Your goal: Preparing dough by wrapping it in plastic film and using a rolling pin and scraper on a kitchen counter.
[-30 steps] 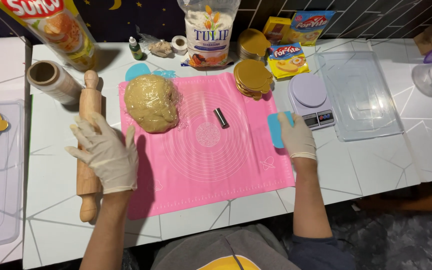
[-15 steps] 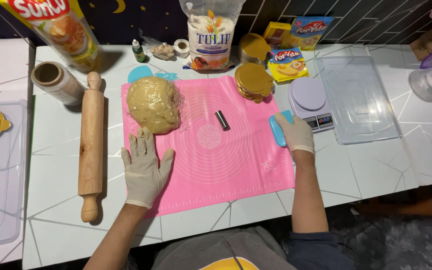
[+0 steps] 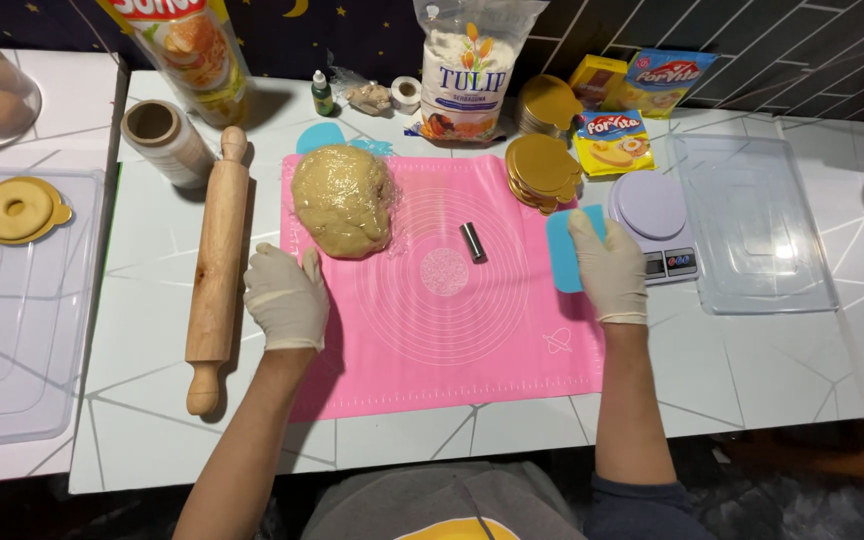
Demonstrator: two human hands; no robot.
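Dough ball (image 3: 342, 200) is sitting unrolled at the top-left of the pink mat (image 3: 452, 330), wrap under it, so the flattening hasn't started yet. Left hand (image 3: 286, 297) lies flat at the mat's left edge just below the dough, grip empty. Right hand (image 3: 607, 265) presses on the blue scraper (image 3: 560, 250), fingers not closed. Rolling pin (image 3: 218, 265) lies untouched on the worktop (image 3: 742, 370), small metal cutter (image 3: 472, 242) mid-mat.

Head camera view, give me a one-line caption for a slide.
Gloved left hand rests on pink silicone mat beside wrapped tan dough ball; gloved right hand touches blue plastic scraper.
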